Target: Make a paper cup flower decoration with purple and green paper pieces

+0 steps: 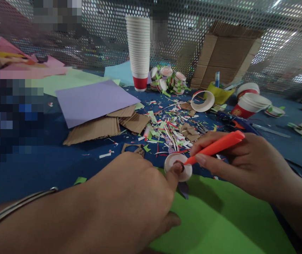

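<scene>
The cut-off base of a white paper cup lies at the far edge of a green sheet. My left hand, fingers curled, pins it with one fingertip on a small dark piece inside. A purple paper strip sticks out from under its near side. Between the fingers and thumb of my right hand is an orange-red marker, slanted down. Its tip reaches the dark piece, close by my left fingertip.
Paper scraps litter the blue table beyond my hands. Purple paper overlaps corrugated cardboard at left. Farther back stand a tall cup stack, several decorated cup bases and a yellow container. Cups lean at right.
</scene>
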{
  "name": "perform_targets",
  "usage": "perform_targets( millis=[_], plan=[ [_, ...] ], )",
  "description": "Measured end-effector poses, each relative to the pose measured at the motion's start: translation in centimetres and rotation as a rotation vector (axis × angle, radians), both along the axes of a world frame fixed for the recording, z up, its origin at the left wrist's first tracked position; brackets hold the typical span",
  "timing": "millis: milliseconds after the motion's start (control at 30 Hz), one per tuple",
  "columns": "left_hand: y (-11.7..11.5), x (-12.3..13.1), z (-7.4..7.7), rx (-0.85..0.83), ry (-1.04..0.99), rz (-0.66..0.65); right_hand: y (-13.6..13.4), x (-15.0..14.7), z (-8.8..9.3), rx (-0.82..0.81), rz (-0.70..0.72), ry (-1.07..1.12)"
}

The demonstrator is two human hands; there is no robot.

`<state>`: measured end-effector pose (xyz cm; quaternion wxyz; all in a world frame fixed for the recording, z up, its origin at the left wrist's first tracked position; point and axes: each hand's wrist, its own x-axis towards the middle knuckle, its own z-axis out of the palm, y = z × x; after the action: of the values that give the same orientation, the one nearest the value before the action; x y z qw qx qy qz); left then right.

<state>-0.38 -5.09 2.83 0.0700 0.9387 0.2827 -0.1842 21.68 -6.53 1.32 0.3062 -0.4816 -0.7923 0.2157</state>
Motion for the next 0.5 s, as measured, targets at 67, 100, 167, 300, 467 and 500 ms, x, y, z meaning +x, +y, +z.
perform_targets(
  millis=[67, 100, 167, 300, 467, 500],
  plan=[
    [0.1, 0.4, 0.7, -0.006, 0.033, 0.001, -0.1, -0.1, 0.1, -0.014, -0.012, 0.000],
    [0.1, 0.5, 0.9, -0.009, 0.042, -0.003, -0.2, -0.1, 0.1, -0.024, -0.021, 0.003],
    [0.1, 0.4, 1.0, -0.012, 0.032, -0.015, -0.4, -0.2, 0.1, -0.035, -0.027, 0.001],
    [-0.3, -0.8, -0.1, 0.029, -0.094, -0.015, -0.7, -0.1, 0.0, -0.035, -0.039, 0.011],
    [-0.8, -2.4, -1.8, 0.123, -0.230, -0.002, -0.7, -0.1, 0.0, -0.071, -0.026, 0.032],
    [-0.8, -2.5, -2.0, 0.130, -0.243, -0.005, -0.7, -0.1, 0.0, -0.066, -0.018, 0.029]
  ],
)
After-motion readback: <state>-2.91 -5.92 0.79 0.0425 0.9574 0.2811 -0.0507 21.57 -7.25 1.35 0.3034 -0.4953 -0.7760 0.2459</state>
